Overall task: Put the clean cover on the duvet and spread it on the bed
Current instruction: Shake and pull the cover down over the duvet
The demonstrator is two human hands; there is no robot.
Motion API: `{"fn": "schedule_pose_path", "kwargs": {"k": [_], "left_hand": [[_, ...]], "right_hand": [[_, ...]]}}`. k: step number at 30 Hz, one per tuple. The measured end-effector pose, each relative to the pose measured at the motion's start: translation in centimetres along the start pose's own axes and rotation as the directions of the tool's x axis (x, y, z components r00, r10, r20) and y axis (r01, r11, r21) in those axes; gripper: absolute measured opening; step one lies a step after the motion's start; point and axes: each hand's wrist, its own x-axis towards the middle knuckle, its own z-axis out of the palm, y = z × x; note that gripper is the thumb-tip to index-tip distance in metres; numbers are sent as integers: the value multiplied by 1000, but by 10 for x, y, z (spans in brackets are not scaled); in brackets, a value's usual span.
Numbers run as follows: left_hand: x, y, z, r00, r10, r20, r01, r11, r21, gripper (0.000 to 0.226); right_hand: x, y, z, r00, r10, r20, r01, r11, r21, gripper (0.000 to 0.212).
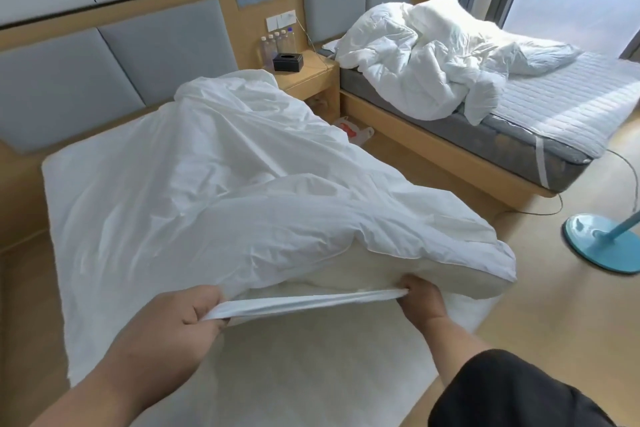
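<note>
A white duvet cover [214,191] lies rumpled along the near bed [311,374], bulging where the cream duvet [398,282] shows inside its open end. My left hand [187,317] grips the cover's lower hem at the left. My right hand [420,298] pinches the same hem at the right. Between the two hands the hem is pulled into a taut white band, lifted just above the mattress. The far end of the cover is bunched up near the headboard.
A second bed [571,107] at the right carries a crumpled white duvet [426,59]. Between the beds stands a wooden nightstand [311,76] with bottles and a black tissue box [287,62]. A blue fan base [602,243] and its cable lie on the floor at right.
</note>
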Motion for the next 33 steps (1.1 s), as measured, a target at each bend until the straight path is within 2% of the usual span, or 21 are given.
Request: {"fn": "schedule_pose_path", "kwargs": {"k": [2, 4, 6, 7, 8, 10, 12, 13, 15, 17, 20, 22, 24, 26, 30, 33], "left_hand": [[0, -14, -3, 1000, -6, -8, 5, 1000, -30, 20], [3, -29, -1, 999, -18, -27, 15, 994, -106, 24], [9, -48, -4, 992, -81, -101, 61, 980, -187, 36], [14, -58, -6, 982, -119, -143, 88, 974, -208, 44], [19, -65, -6, 977, -148, -151, 120, 977, -179, 51], [27, -69, -6, 978, -156, -141, 154, 988, -29, 61], [33, -66, 4, 987, -88, -132, 102, 989, 104, 47], [35, -64, 14, 993, -49, -107, 66, 985, 157, 35], [36, -59, 33, 999, 12, -43, -3, 979, 201, 18], [36, -57, 49, 999, 47, -1, -45, 973, 228, 7], [33, -53, 80, 987, 113, 110, -144, 930, 338, 51], [27, -45, 101, 957, 216, 192, -272, 900, 340, 69], [23, -35, 122, 921, 295, 253, -364, 883, 298, 76], [18, -27, 141, 906, 337, 256, -401, 877, 264, 76], [18, -16, 165, 918, 342, 203, -391, 870, 301, 84], [30, -2, 183, 932, 322, 168, -359, 890, 283, 87]], "right_hand": [[21, -19, -49, 995, -65, -70, 65, 998, 6, 10], [33, -56, -110, 965, -156, -211, 166, 986, 33, 9], [36, -109, -169, 841, -311, -443, 334, 942, -27, 13], [31, -132, -187, 771, -373, -516, 414, 910, -40, 10], [19, -150, -197, 735, -418, -533, 478, 878, -29, 11], [-8, -175, -191, 725, -520, -451, 594, 804, 30, 15], [-28, -181, -162, 807, -540, -239, 567, 822, 58, 26], [-35, -178, -143, 848, -518, -109, 522, 853, 5, 33], [-53, -163, -101, 885, -453, 104, 465, 856, -224, 35], [-76, -148, -66, 894, -403, 196, 447, 839, -312, 36], [-109, -129, -39, 927, -311, 210, 359, 897, -257, 42], [-126, -119, -31, 951, -238, 196, 282, 928, -242, 51], [-141, -115, -27, 959, -214, 185, 255, 936, -242, 59], [-149, -110, -25, 956, -227, 187, 269, 933, -238, 62], [-151, -102, -26, 942, -287, 174, 317, 931, -183, 61], [-140, -97, -32, 951, -287, 116, 294, 954, -52, 59]]}}
